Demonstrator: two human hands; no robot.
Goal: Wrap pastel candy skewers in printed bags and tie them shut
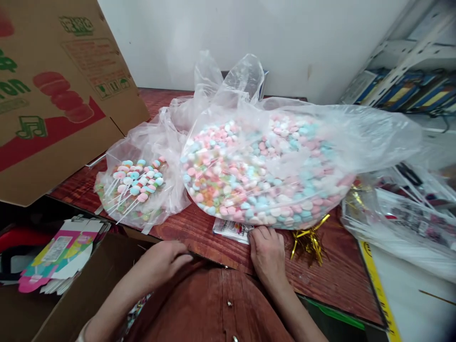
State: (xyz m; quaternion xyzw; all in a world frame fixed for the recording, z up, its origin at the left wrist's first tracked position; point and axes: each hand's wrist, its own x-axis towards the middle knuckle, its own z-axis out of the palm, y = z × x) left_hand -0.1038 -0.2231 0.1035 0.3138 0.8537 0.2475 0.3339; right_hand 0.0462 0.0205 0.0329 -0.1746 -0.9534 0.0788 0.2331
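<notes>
The big bag (374, 133) and small packet (230, 229) look like glossy plastic. The table (335, 282) looks like smooth wood, the box (107, 71) matt cardboard, the ties (310, 236) shiny foil.

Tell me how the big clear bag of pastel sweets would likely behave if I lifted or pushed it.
The big clear bag would probably be floppy, since its thin film is crumpled and loose at the top. It may feel fairly heavy overall, as many sweets fill it. Pushed, it would likely sag and shift, because the pieces look loose.
</notes>
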